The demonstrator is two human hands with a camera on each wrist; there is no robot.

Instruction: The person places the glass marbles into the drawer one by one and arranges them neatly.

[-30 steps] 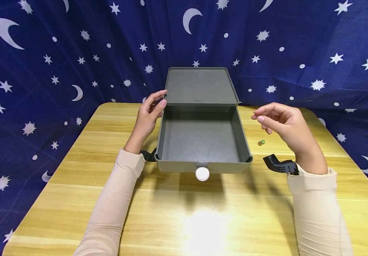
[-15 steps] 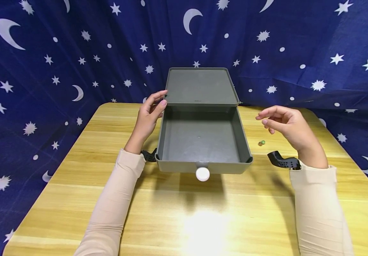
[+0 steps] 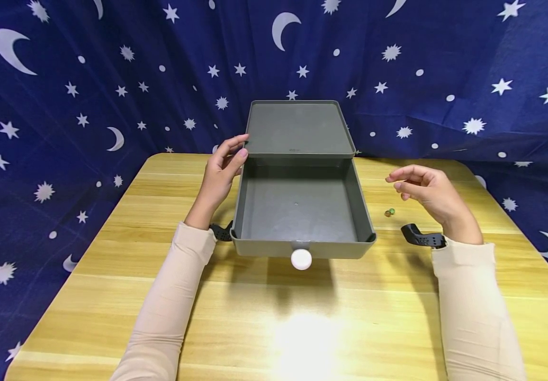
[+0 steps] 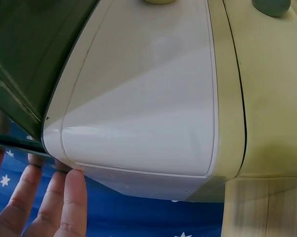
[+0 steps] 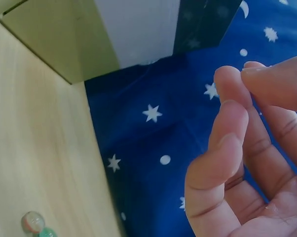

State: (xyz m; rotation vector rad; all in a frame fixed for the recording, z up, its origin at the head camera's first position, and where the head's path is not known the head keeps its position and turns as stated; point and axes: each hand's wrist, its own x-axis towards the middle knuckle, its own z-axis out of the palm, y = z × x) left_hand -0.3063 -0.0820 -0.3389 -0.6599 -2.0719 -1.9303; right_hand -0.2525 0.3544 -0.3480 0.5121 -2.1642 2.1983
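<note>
You have a grey drawer [image 3: 297,211] in smooth plastic, low sheen; its white knob [image 3: 301,259] looks smooth too. White section [image 4: 143,108] in your left wrist view: smooth, softly glossy plastic. Balls [image 5: 33,222]: shiny, glass-like. Tabletop [image 3: 111,296]: wood-grained, glossy, with glare. Curtain [image 3: 159,32]: matt cloth. Your sleeves [image 3: 474,312]: matt fabric. Wrist mounts [image 3: 423,239]: black plastic.

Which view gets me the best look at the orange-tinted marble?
Right wrist: the orange-tinted marble appears largest, low in frame. Head shows it tiny, beside the green marble; left wrist doesn't show it.
</note>
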